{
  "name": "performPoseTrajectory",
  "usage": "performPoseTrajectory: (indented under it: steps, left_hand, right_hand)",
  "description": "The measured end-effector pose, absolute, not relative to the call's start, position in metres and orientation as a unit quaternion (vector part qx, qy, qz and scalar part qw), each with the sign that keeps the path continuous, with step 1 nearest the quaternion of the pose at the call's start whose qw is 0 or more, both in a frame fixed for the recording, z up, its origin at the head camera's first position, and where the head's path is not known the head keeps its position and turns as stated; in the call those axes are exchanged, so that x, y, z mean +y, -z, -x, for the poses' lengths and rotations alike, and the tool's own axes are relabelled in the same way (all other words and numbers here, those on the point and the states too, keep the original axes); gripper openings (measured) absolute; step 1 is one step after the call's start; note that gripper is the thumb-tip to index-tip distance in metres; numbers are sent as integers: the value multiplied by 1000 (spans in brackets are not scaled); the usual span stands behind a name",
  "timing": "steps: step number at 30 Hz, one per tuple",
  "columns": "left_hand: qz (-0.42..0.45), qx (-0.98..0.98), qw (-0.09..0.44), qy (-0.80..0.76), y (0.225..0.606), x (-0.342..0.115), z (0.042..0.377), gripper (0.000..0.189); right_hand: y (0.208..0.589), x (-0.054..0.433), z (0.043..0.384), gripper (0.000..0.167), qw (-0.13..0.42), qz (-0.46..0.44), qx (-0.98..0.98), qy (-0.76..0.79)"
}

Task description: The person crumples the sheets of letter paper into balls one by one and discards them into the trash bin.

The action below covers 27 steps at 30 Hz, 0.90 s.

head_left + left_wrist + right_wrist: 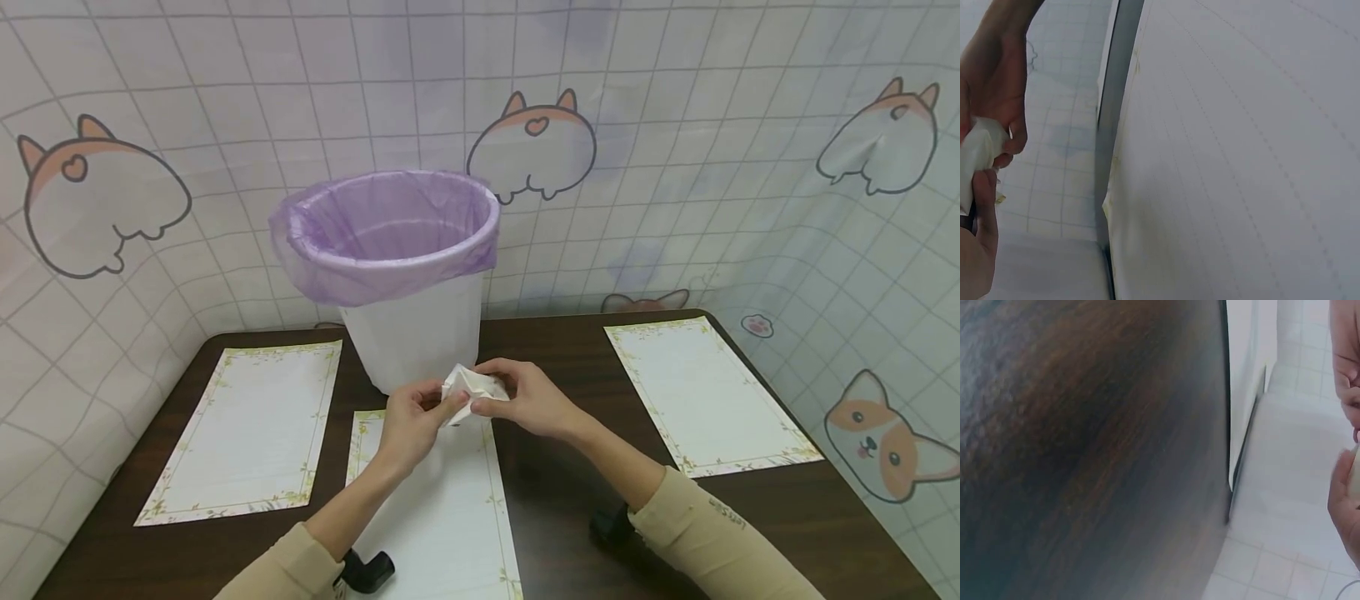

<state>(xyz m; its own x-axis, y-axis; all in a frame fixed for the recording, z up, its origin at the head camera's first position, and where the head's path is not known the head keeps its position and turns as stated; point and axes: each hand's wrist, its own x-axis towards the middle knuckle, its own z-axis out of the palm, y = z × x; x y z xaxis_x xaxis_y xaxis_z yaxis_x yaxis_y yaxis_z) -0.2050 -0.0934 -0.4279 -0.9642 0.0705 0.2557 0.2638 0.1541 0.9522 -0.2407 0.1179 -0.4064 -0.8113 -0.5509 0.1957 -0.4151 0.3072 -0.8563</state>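
Observation:
A crumpled piece of white paper is held up between both hands, over the far end of the middle sheet. My left hand pinches its left side, thumb on the near face. On the opposite side my right hand grips the paper between thumb and fingers. In the left wrist view, the crumpled paper shows at the left edge with fingers from both hands on it. Only a sliver of the paper appears in the right wrist view.
Behind the hands stands a white bin with a purple liner folded over its rim. Flower-bordered sheets lie left and right on the dark wooden table. A patterned curtain hangs behind.

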Motion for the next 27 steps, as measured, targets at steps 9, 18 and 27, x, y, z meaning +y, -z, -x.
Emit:
performPoseTrajectory:
  steps: [9, 18, 27]
  left_hand:
    - [107, -730, 97, 668, 433, -95, 211, 33]
    - [196, -718, 27, 667, 429, -98, 214, 36]
    - [156, -743, 80, 646, 429, -95, 217, 22]
  right_hand:
    - [406, 117, 242, 39, 59, 248, 780, 572]
    - [408, 118, 245, 24, 33, 227, 773, 591]
    - [412, 115, 242, 36, 57, 217, 752, 620]
